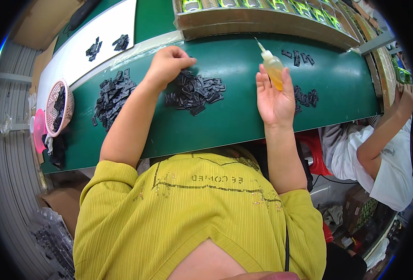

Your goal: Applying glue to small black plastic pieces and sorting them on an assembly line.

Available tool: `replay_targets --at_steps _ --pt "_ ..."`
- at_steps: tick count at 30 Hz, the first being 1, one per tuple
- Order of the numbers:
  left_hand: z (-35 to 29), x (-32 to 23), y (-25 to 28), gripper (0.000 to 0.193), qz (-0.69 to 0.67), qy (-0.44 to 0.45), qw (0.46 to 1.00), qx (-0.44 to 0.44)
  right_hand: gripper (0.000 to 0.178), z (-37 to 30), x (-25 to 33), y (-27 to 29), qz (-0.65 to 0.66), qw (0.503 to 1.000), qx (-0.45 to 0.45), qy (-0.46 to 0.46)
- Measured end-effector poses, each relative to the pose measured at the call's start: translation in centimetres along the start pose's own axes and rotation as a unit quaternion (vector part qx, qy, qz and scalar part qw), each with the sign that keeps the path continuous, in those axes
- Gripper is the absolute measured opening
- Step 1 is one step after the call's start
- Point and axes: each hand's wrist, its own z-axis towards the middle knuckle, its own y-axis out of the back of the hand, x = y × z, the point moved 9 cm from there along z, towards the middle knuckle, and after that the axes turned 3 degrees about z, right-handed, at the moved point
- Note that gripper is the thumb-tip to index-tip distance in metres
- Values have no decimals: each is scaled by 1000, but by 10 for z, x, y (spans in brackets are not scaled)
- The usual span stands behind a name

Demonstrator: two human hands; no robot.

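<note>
My left hand (pixel 167 67) is pinched closed above a heap of small black plastic pieces (pixel 199 93); a bit of black shows at its fingertips, mostly hidden by the fingers. Palm up, my right hand (pixel 275 100) holds a clear squeeze bottle (pixel 274 70) between thumb and fingers. The bottle has a thin needle tip pointing up and away to the left, and amber liquid inside. Left of my left forearm lies a second, larger heap of black pieces (pixel 115 98). A smaller group of black pieces (pixel 307 97) sits just right of my right hand.
Several black pieces (pixel 297 58) lie apart near a long cardboard box (pixel 262 23) with green-and-clear packs. Two small clusters (pixel 93 49) rest on a white board (pixel 108 28). A pink basket (pixel 59 107) stands at the green table's left end. Another person's arm (pixel 384 126) is at right.
</note>
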Motion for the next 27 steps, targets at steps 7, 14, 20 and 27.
replay_targets --at_steps 7,14,20,27 --pt "-44 -32 -17 19 -266 30 962 50 26 -66 15 1 -40 992 122 3" --pt "-78 -56 -89 22 -399 32 888 227 29 -78 17 22 13 996 72 -52" --pt "-95 -58 -118 19 -418 95 857 287 41 -74 5 24 32 997 18 -73" --pt "-100 -42 -119 10 -439 127 841 290 42 -67 -3 20 18 995 38 -94"
